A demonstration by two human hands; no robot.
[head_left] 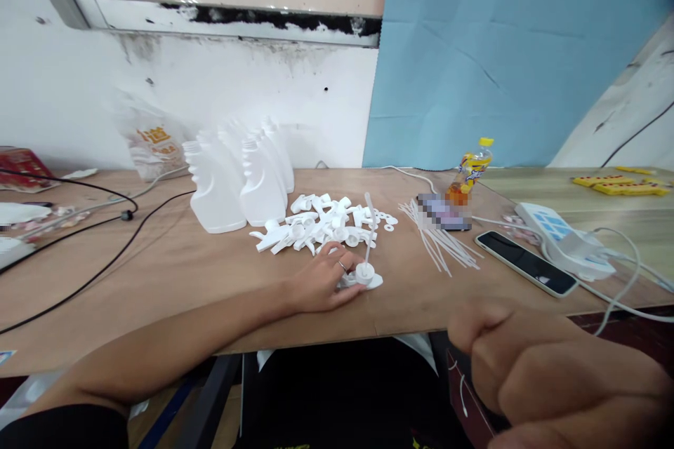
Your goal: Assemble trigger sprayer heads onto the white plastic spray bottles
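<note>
Brown surface (pixel 173 252), scuffed white wall (pixel 236 84) behind. The left hand (pixel 329 279) holds a white spray head (pixel 364 274) between thumb and fingers, tube (pixel 371 224) rising; the right hand (pixel 547 372) curls, contents unclear.

Left hand (pixel 327 279) holds 1 white spray head (pixel 364 273) — tube (pixel 371 224) pointing up.

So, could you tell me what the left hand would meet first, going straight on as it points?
The left hand would probably meet the loose white tubes, beyond the sprayer head it holds; depth is unclear.
</note>
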